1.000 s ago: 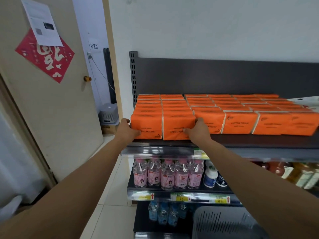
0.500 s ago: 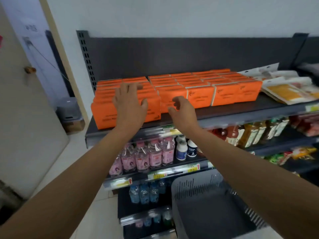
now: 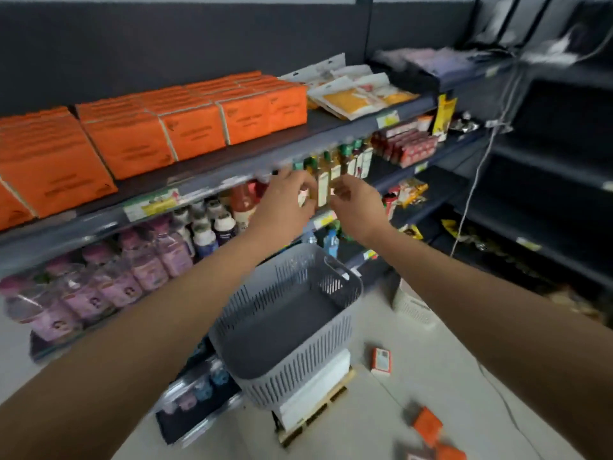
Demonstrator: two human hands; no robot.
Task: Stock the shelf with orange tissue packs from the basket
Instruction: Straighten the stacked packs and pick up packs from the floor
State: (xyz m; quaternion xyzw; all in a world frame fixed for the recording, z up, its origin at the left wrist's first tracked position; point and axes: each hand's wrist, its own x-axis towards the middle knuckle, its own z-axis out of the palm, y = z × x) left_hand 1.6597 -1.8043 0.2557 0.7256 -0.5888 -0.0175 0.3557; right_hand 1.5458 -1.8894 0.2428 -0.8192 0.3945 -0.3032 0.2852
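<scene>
Now lets go of the orange tissue packs [image 3: 132,144], lined along the top shelf [image 3: 232,167], and swings away. Holds nothing in left hand [image 3: 285,197] or right hand [image 3: 356,204], fingers loosely curled above the grey basket [image 3: 292,373]. Looks empty inside; probably leaves only the floor packs [image 3: 428,424].

The dark grey metal top shelf [image 3: 232,165] carries rectangular orange tissue packs [image 3: 132,144] in close rows, with flat white-and-yellow pouches [image 3: 358,94] lying just beside them at the right end. The pale floor [image 3: 438,366] carries loose orange packs [image 3: 428,423] and one small orange-and-white box [image 3: 380,360], near each other.
</scene>
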